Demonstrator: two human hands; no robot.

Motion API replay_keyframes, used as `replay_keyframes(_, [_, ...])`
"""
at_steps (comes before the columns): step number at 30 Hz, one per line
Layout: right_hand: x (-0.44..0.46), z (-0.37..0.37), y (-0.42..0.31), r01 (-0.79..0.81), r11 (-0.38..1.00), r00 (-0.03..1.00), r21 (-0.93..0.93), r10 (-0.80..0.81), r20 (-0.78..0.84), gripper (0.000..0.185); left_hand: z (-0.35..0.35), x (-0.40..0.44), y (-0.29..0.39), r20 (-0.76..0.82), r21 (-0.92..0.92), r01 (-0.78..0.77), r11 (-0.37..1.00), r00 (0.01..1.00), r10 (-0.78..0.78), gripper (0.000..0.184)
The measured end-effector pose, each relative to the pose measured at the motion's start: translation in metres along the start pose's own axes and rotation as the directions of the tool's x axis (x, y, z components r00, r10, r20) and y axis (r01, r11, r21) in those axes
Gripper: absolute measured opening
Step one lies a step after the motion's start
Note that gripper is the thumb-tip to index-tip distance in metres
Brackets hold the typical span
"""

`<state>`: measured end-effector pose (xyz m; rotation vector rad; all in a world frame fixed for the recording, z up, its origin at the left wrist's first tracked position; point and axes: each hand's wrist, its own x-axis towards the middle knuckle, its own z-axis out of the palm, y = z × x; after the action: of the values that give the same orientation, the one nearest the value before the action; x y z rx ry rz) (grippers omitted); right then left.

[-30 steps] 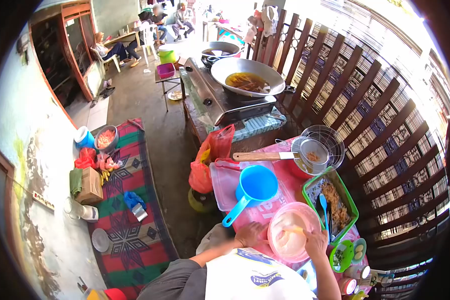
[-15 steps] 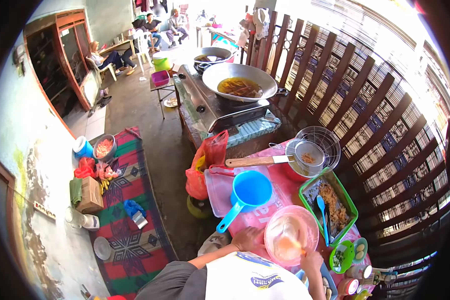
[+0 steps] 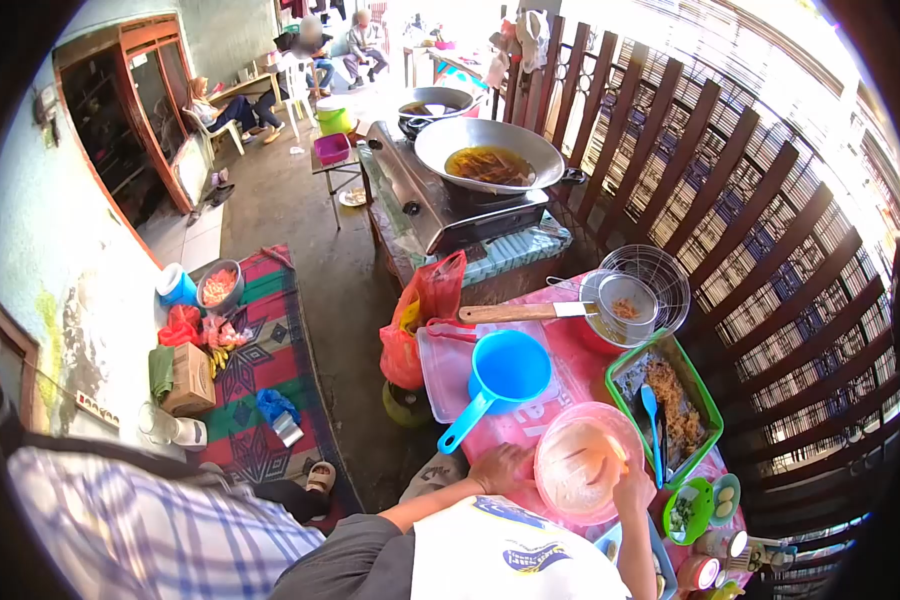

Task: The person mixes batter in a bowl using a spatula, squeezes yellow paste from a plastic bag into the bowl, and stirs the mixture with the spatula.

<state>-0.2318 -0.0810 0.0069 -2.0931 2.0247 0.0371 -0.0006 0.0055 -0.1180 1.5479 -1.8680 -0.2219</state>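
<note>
A pink bowl of pale batter stands on the pink-covered table. My right hand is closed at the bowl's right rim, round a light-coloured utensil that reaches into the batter. At the bowl's left, my left hand rests on the cloth with its fingers spread, holding nothing. Just beyond it are a blue dipper and a clear plastic lid. To the right lies a green-rimmed tray with shredded brown food and a blue spoon.
A wok of oil with food frying sits on the stove. A strainer lies beyond the tray. A person in a checked shirt is close at the left, by the patterned mat. Seated people and a slatted fence stand farther off.
A person in a checked shirt has come into view at the lower left. My right hand has shifted along the bowl's right side with the utensil. My left hand stays beside the bowl.
</note>
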Motion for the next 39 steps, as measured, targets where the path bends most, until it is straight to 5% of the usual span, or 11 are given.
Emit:
replay_keyframes(4, [-0.014,0.005,-0.028,0.61,0.786,0.765,0.101,-0.55,-0.336,0.037,-0.005,0.001,0.003,0.043,0.012,0.03,0.999,0.999,-0.031,0.072])
replay_keyframes(9, [-0.013,0.022,0.004,0.512,0.854,0.848,0.091,-0.486,-0.21,0.034,-0.005,0.002,0.004,0.025,0.015,0.013,1.0,1.0,-0.014,0.072])
replay_keyframes(10, [-0.011,-0.008,-0.015,0.113,0.992,0.982,-0.047,-0.104,0.159,0.023,-0.005,0.002,0.004,0.033,0.007,0.01,1.0,0.999,-0.01,0.072])
replay_keyframes(14, [0.018,0.01,-0.006,0.219,0.976,0.964,0.009,-0.215,-0.157,0.019,-0.001,0.003,0.003,0.06,0.013,0.03,0.999,0.998,-0.031,0.072])
replay_keyframes(16, [0.016,0.047,-0.003,0.5,0.865,0.842,-0.032,-0.495,-0.213,0.02,0.0,0.002,0.003,0.093,0.02,0.053,0.998,0.994,-0.054,0.072])
replay_keyframes(19, [-0.02,0.018,-0.027,0.69,0.687,0.696,-0.226,-0.716,-0.054,0.022,0.0,0.0,0.003,0.023,0.012,0.038,0.999,0.999,-0.038,0.071])
replay_keyframes(22, [-0.023,0.004,-0.013,0.683,0.716,0.721,-0.14,-0.693,-0.026,0.022,0.0,0.001,0.003,0.081,0.001,0.062,0.998,0.995,-0.062,0.071])
replay_keyframes(27, [-0.005,0.005,0.004,0.225,0.974,0.973,-0.017,-0.226,-0.048,0.022,-0.004,0.002,0.007,0.105,0.016,0.074,0.997,0.992,-0.075,0.072])
replay_keyframes(31, [-0.035,0.025,-0.002,0.495,0.868,0.867,0.049,-0.489,-0.091,0.02,-0.013,0.007,0.011,0.108,0.018,0.067,0.998,0.992,-0.069,0.072])
replay_keyframes(32, [-0.042,0.01,-0.01,0.461,0.884,0.883,0.078,-0.466,0.056,0.019,-0.01,0.007,0.008,0.085,0.019,0.051,0.998,0.995,-0.053,0.072])
replay_keyframes(39, [-0.005,0.025,0.026,0.113,0.988,0.985,-0.101,-0.125,-0.119,0.018,-0.011,0.005,0.01,0.092,0.018,0.047,0.999,0.995,-0.048,0.073])
